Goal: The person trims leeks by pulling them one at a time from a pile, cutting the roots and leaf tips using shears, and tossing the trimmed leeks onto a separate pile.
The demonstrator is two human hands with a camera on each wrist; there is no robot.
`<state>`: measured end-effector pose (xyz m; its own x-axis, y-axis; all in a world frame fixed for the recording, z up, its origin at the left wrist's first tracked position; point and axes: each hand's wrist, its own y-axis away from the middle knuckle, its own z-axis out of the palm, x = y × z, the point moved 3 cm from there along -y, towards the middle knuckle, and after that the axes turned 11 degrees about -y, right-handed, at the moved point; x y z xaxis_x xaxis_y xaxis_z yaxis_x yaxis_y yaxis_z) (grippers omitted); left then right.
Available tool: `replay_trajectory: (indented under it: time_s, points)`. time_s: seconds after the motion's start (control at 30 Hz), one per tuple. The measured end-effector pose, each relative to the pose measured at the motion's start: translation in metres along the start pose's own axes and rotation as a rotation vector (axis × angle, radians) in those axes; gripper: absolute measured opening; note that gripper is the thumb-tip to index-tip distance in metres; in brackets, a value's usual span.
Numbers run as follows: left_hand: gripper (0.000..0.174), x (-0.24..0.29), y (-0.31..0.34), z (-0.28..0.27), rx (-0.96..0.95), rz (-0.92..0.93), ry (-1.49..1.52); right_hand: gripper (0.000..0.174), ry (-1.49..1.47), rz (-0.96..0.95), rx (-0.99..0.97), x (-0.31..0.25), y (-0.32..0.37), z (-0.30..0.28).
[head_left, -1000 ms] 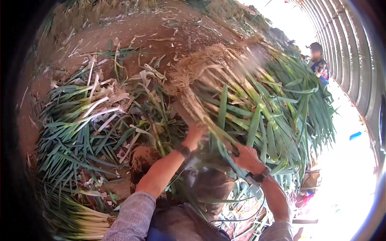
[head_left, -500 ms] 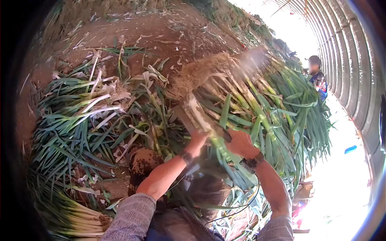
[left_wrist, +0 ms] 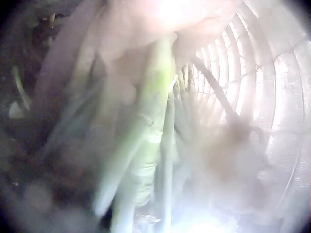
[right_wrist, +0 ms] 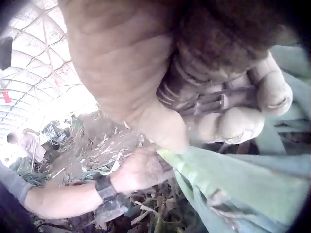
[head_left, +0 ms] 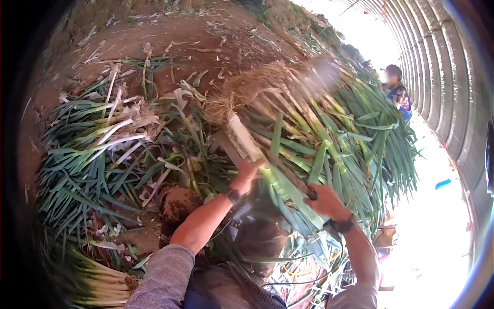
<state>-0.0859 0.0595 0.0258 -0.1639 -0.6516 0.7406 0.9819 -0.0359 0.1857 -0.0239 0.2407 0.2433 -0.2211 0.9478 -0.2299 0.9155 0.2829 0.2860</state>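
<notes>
My left hand [head_left: 248, 175] grips a thick leek stalk [head_left: 241, 138], its white, partly peeled lower part pointing up and left and its roots beside the pile. Green leaves [head_left: 288, 193] run down and right below that hand. In the left wrist view the green stalk [left_wrist: 154, 116] hangs from the blurred left hand [left_wrist: 165, 24]. My right hand [head_left: 329, 202] pinches a brownish strip [head_left: 288, 172] along the stalk's right side. In the right wrist view, the right hand's [right_wrist: 165, 87] thumb touches the green leaf [right_wrist: 228, 177] and its fingers are curled.
Large pile of leeks [head_left: 334, 113] with bushy roots at the upper right. Loose leeks [head_left: 98, 139] lie on soil at left, with pale-stemmed ones [head_left: 105, 286] at lower left. A flat grey board [head_left: 226, 147] is behind the stalk. A person [head_left: 397, 92] is at the far right.
My right hand moved up to the stalk, then back down and right with the brownish strip. White stalk showed where brown covering was. The left hand kept its grip.
</notes>
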Motion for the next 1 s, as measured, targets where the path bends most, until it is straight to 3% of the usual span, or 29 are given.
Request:
replay_trajectory:
  time_s: [0.07, 0.2, 0.27, 0.33, 0.43, 0.6, 0.87, 1.0]
  points:
    - [0.030, 0.003, 0.003, 0.003, -0.059, -0.100, -0.072, 0.040, -0.005, 0.089, -0.056, 0.008, 0.031, 0.001]
    - [0.021, -0.009, 0.017, 0.012, 0.051, -0.081, 0.079, 0.038, -0.085, 0.143, -0.070, 0.025, 0.084, 0.001]
    - [0.022, -0.010, 0.030, 0.013, 0.035, -0.113, 0.026, 0.038, -0.251, 0.149, -0.075, 0.030, 0.103, 0.003]
    - [0.031, -0.009, 0.040, 0.012, 0.025, -0.018, -0.210, 0.036, -0.253, 0.123, -0.035, 0.031, 0.118, 0.013]
    - [0.033, -0.014, 0.067, 0.001, 0.011, -0.041, -0.294, 0.033, -0.190, 0.114, -0.034, 0.019, 0.125, 0.033]
    - [0.033, -0.026, 0.080, -0.009, 0.056, 0.007, -0.416, 0.035, -0.210, 0.047, -0.017, 0.013, 0.076, 0.056]
    - [0.030, -0.025, 0.081, -0.017, 0.042, -0.122, -0.373, 0.037, 0.039, -0.094, -0.006, -0.031, -0.028, 0.055]
    - [0.029, -0.030, 0.077, -0.019, 0.079, -0.058, -0.358, 0.035, 0.073, -0.152, 0.045, -0.039, -0.054, 0.051]
